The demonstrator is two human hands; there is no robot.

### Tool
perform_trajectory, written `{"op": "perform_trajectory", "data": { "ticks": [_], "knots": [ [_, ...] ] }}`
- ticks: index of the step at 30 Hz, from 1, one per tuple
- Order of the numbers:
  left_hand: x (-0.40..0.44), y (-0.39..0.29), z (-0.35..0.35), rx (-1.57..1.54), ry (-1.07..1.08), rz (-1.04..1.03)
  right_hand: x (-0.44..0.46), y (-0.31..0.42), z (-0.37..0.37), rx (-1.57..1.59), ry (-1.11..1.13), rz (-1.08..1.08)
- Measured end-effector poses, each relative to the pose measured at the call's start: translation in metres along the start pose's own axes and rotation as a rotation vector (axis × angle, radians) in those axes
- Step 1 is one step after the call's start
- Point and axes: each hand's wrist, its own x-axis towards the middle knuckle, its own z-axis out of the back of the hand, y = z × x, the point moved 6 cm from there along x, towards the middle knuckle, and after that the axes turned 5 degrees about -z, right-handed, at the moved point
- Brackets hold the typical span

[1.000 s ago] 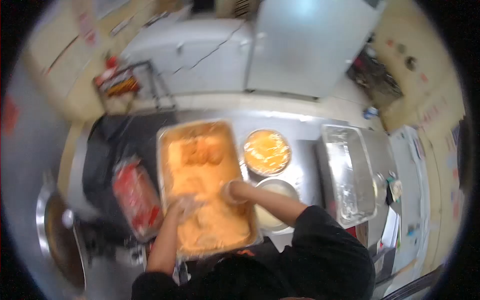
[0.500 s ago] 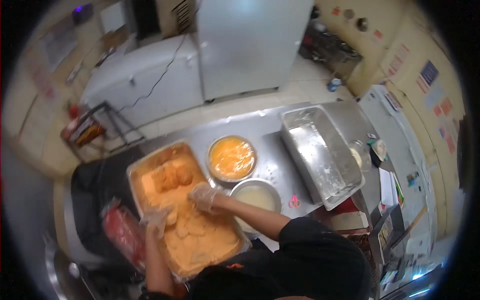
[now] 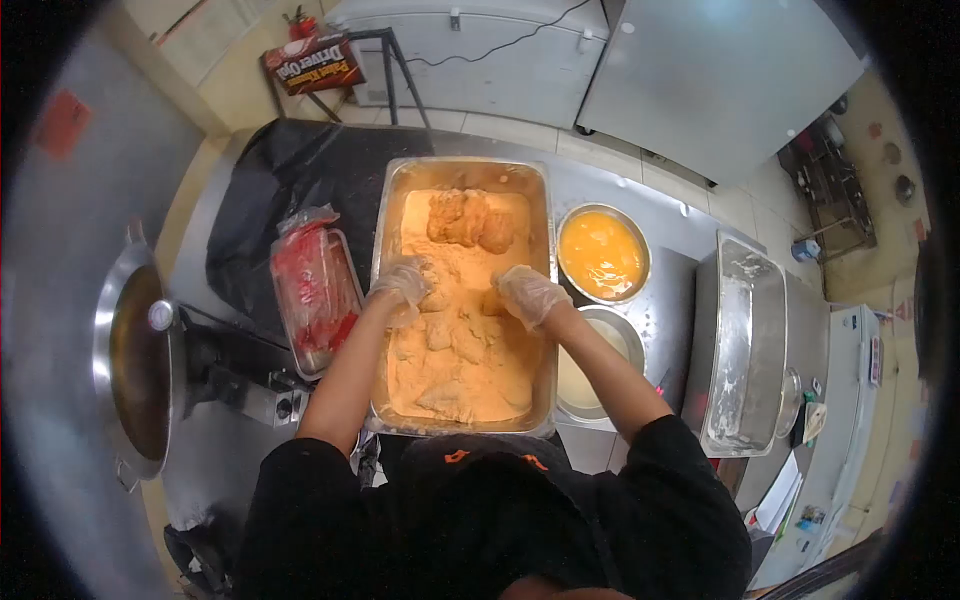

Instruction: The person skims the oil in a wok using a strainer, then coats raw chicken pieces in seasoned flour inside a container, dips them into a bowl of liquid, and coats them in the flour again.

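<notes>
A deep metal tray [image 3: 465,172] holds orange flour, with coated pieces [image 3: 470,220] heaped at its far end and paler floured pieces [image 3: 445,398] lying nearer me. My left hand [image 3: 403,290], in a clear plastic glove, is at the tray's left side with its fingers curled round a floured piece [image 3: 436,290]. At the right side is my gloved right hand [image 3: 530,296]; its fingers are bent over an orange-coated piece [image 3: 492,301], partly hidden by them.
Right of the tray stand a bowl of orange liquid [image 3: 602,254] and a bowl of pale liquid [image 3: 580,385]. Farther right is a long metal pan [image 3: 745,340]. Left are a tray of wrapped red packages [image 3: 315,290] and a wok of oil [image 3: 140,360].
The view has swung, so the tray now appears upright and central. Both hands have moved to opposite sides of the tray, with floured pieces now at their fingers.
</notes>
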Motion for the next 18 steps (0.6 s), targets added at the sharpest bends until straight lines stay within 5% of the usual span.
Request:
{"op": "perform_trajectory", "data": {
  "ticks": [3,6,8,11,14,16,18],
  "knots": [
    [-0.015,-0.022,0.02,0.064,0.055,-0.085,-0.007,-0.003,-0.013,0.009,-0.034,0.133],
    [-0.026,-0.035,0.036,0.045,0.111,-0.007,0.005,-0.012,-0.021,-0.138,0.189,0.14],
    [-0.026,-0.046,0.042,0.157,0.147,-0.143,0.012,-0.026,-0.049,-0.185,0.288,0.109],
    [-0.024,-0.06,0.05,0.253,0.293,-0.11,0.018,-0.03,-0.041,-0.087,-0.018,0.231],
    [-0.033,-0.071,0.054,0.323,0.265,-0.213,0.028,-0.025,-0.025,-0.016,0.102,0.258],
    [-0.042,-0.077,0.059,0.336,0.297,-0.239,0.022,-0.007,0.0,-0.317,0.359,0.351],
    [-0.051,-0.082,0.064,0.348,0.328,-0.265,0.03,-0.025,-0.042,-0.231,0.325,0.335]
  ]
}}
